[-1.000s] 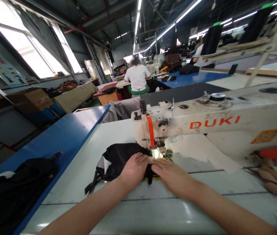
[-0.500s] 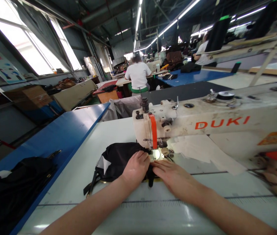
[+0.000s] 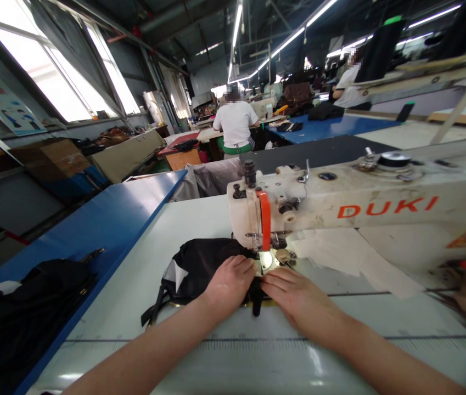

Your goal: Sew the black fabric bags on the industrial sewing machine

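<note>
A black fabric bag (image 3: 200, 263) with a gold zipper and a whitish patch lies on the sewing machine's pale table, its right end close under the presser foot area. My left hand (image 3: 233, 280) rests over that end, with fingers bent together and gripping the cloth. From the other side, my right hand (image 3: 288, 291) pinches the bag's near right edge, fingertips almost meeting the left ones. A short black tab (image 3: 257, 307) sticks out toward me between the hands. The sewing machine (image 3: 253, 219), with an orange strip on its head, stands just beyond. My fingertips partly hide the cloth.
More black fabric pieces (image 3: 31, 312) lie on the blue side table (image 3: 134, 219) at left. White paper-like sheets (image 3: 340, 252) sit under the machine arm. A ruler scale (image 3: 224, 344) runs along the near table. A person in a white shirt (image 3: 235, 123) sits further ahead.
The view has shifted slightly, so the machine and background sit further right. Both hands stay on the black bag at the machine, with almost no movement relative to it.
</note>
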The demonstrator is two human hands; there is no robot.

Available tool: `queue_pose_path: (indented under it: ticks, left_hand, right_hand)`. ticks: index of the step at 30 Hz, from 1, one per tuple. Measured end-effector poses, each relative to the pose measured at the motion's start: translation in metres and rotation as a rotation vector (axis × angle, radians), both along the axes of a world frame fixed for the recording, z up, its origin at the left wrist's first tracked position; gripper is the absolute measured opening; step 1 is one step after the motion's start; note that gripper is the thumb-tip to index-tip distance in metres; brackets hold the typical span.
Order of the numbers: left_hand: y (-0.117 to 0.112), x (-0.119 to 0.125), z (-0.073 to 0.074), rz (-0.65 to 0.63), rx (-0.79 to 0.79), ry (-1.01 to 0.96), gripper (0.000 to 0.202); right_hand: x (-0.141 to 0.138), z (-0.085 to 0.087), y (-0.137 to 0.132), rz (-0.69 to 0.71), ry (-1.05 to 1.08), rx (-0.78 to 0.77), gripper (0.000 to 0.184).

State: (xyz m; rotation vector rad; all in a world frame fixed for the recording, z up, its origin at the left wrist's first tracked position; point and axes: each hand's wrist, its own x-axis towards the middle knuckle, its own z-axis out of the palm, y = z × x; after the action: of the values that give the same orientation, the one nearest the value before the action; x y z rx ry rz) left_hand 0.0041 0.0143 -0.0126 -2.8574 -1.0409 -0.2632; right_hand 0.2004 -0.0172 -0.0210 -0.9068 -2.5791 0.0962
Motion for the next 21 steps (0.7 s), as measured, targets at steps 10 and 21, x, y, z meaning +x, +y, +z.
queue_pose_path:
  ticks: [10, 21]
  left_hand:
    - [-0.0037, 0.0042, 0.0011, 0.045, 0.049, 0.056, 0.013]
    - [-0.0003, 0.0077, 0.0081, 0.011, 0.075, 0.144, 0.01]
  right_hand:
    - [-0.0009, -0.0006, 0.0, -0.011, 0.005, 0.028, 0.023]
    - [-0.0004, 0.0003, 0.0006, 0.001, 0.001, 0.009, 0.024]
